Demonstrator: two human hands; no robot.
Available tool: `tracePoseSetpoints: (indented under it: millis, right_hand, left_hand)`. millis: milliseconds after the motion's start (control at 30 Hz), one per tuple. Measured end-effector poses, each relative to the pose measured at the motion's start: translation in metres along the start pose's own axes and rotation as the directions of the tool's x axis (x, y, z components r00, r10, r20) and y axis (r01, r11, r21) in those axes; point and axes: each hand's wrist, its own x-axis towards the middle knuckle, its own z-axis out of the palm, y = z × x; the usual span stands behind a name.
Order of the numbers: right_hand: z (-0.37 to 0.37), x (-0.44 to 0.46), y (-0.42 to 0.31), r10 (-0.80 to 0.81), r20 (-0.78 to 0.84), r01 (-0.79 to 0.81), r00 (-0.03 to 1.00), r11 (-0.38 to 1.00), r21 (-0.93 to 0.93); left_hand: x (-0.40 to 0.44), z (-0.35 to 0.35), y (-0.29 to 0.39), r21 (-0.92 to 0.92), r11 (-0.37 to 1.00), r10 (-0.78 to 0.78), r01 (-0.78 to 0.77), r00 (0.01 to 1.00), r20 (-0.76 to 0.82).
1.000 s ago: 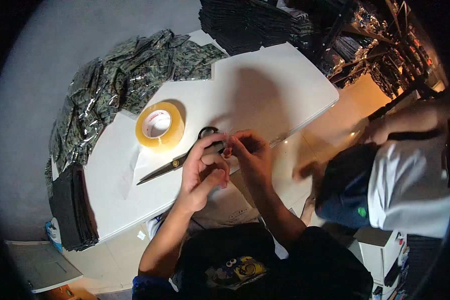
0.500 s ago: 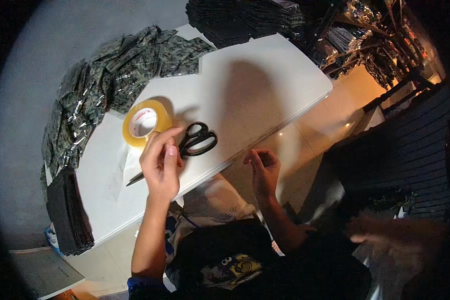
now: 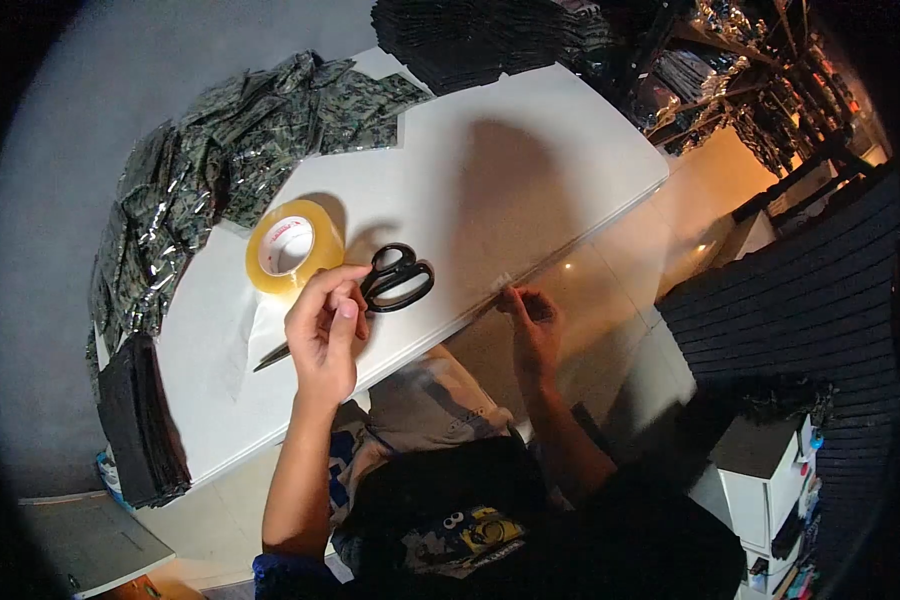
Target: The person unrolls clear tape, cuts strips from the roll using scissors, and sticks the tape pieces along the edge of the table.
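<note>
My left hand (image 3: 327, 335) is over the white table (image 3: 530, 190), its fingers loosely curled and the thumb apart, holding nothing. Beside it a roll of clear yellowish tape (image 3: 322, 232) with a white core lies flat. Black-handled scissors (image 3: 410, 290) lie partly behind this hand, their blade tip showing to its left. At the table's near edge my right hand (image 3: 537, 335) has thumb and forefinger pinched together. A small pale, see-through bit shows by those fingertips; what exactly they hold is too small to make out.
Camouflage-patterned packets (image 3: 260, 130) in shiny plastic line the table's far left. A black folded stack (image 3: 140, 430) sits at the left corner, more black stacks (image 3: 480, 45) at the back. A white drawer unit (image 3: 755, 485) and ribbed black material (image 3: 800, 290) are at right.
My right hand has moved slightly up to the table edge. Another person's hand and arm at lower right have left the view, uncovering the drawer unit. My left hand has barely shifted.
</note>
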Motion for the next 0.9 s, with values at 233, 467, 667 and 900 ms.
tracePoseSetpoints:
  millis: [233, 467, 667, 900]
  right_hand:
    - [-0.019, 0.008, 0.012, 0.015, 0.045, -0.01, 0.999, 0.993, -0.113]
    - [-0.021, 0.019, 0.015, 0.106, -0.016, -0.107, 0.994, 0.989, -0.101]
    - [-0.031, -0.007, 0.011, 0.194, 0.055, -0.17, 0.979, 0.942, -0.291]
    - [0.053, -0.045, -0.055, -0.035, 0.568, 0.342, 0.822, 0.829, -0.443]
  left_hand:
    - [-0.005, 0.002, 0.0, -0.104, 0.994, -0.033, 0.036, 0.999, 0.031]
    - [-0.012, -0.009, 0.012, -0.098, 0.993, -0.061, 0.064, 0.998, 0.033]
    - [-0.038, -0.038, 0.029, -0.095, 0.991, -0.108, 0.096, 0.985, -0.136]
    - [-0.108, -0.088, 0.035, 0.116, 0.991, -0.007, 0.059, 0.912, -0.41]
